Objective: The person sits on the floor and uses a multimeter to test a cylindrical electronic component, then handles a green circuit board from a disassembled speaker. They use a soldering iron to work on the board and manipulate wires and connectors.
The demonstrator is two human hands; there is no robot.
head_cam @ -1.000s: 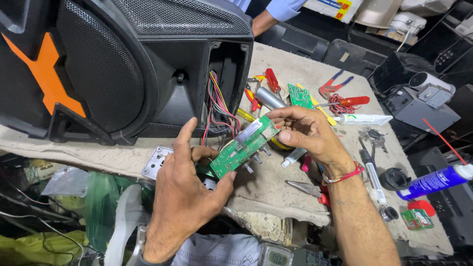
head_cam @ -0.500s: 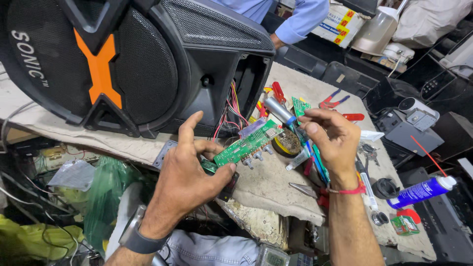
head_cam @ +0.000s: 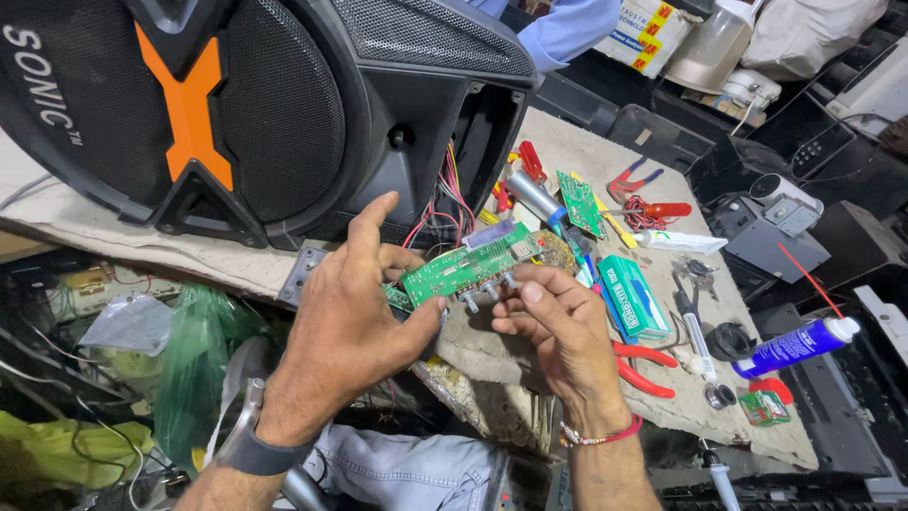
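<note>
A long green circuit board [head_cam: 470,268] is held above the worktop [head_cam: 577,151], just in front of the open side of a big black speaker cabinet [head_cam: 284,114], with coloured wires [head_cam: 445,194] running between them. The left hand [head_cam: 345,317] pinches its left end, forefinger raised. The right hand [head_cam: 558,326] fingers the knobs along its lower edge. Red-handled pliers [head_cam: 643,364] lie nearby.
</note>
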